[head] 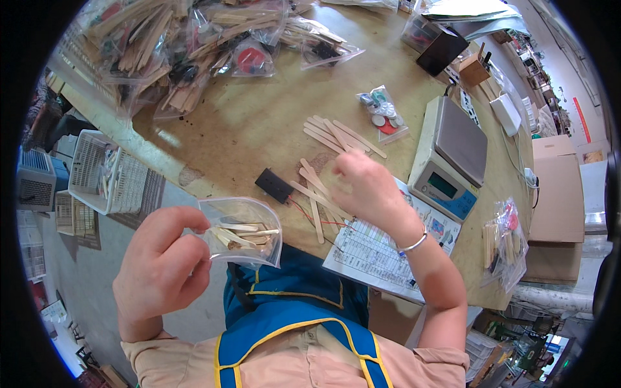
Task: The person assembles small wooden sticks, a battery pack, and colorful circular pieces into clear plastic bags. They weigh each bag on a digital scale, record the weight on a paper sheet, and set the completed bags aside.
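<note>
My left hand (pixel 167 264) pinches the edge of a clear zip bag (pixel 269 213), whose mouth gapes beyond the table's front edge. Several wooden sticks (pixel 247 233) lie inside that bag. My right hand (pixel 371 189) is over the table, fingers curled, between two loose groups of flat wooden craft sticks. One group (pixel 315 131) fans out beyond it; the other sticks (pixel 314 191) lie to its left, some ends hidden by the hand. Whether its fingers grip a stick cannot be seen. A black battery holder (pixel 274 185) with red and black wires rests beside the nearer sticks.
A printed sheet (pixel 373 257) lies under my right forearm, near a digital scale (pixel 446 160). A small parts bag (pixel 384 116) sits mid-table. Filled bags (pixel 145 53) pile up at the far left; another bag (pixel 504 245) lies right. A white basket (pixel 106 169) stands off the table's left.
</note>
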A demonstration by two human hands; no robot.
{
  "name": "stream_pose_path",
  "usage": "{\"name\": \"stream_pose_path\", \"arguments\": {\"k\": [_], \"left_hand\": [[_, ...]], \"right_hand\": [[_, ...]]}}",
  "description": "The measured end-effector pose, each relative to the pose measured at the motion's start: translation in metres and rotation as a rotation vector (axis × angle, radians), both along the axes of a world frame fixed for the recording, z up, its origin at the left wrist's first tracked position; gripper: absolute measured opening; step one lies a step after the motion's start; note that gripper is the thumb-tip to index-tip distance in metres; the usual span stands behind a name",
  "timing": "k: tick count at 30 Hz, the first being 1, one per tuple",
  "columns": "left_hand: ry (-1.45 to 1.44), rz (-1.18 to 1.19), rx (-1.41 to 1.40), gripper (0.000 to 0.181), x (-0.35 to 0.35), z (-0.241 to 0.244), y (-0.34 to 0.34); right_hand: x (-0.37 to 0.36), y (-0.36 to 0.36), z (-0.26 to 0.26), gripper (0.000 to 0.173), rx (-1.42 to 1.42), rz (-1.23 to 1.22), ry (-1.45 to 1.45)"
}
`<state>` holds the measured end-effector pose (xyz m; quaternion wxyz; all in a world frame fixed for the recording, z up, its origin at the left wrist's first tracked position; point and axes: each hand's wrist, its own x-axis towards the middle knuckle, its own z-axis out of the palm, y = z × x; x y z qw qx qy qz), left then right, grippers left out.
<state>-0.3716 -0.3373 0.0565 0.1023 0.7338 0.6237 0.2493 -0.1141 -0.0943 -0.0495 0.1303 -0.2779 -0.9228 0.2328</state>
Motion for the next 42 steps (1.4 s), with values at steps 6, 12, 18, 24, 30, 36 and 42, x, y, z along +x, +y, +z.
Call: {"name": "stream_pose_path", "arguments": {"k": [6, 12, 18, 24, 30, 36, 42], "left_hand": [[-0.018, -0.008, -0.01, 0.025, 0.002, -0.002, 0.004], [-0.003, -0.004, -0.008, 0.026, 0.0, -0.002, 0.002], [-0.008, -0.01, -0.01, 0.026, 0.001, -0.002, 0.002], [-0.003, -0.011, -0.008, 0.026, -0.001, 0.0, 0.0], [-0.004, 0.005, -0.004, 0.025, -0.002, -0.001, -0.001], [-0.013, -0.003, -0.004, 0.025, 0.0, -0.002, 0.001], [-0.013, 0.012, -0.014, 0.024, 0.001, 0.0, -0.002]], "right_hand": [[-0.001, -0.004, 0.002, 0.014, -0.108, 0.045, -0.124], [-0.004, -0.005, 0.006, 0.015, -0.085, 0.037, -0.147], [-0.007, 0.005, -0.004, 0.01, 0.049, -0.005, -0.163], [-0.012, 0.021, -0.01, 0.014, 0.164, -0.111, -0.07], [0.002, -0.023, 0.009, 0.017, -0.025, 0.065, -0.101], [0.005, -0.024, -0.001, 0.016, 0.007, 0.054, -0.151], [-0.003, 0.001, -0.012, 0.016, 0.102, -0.139, -0.167]]}}
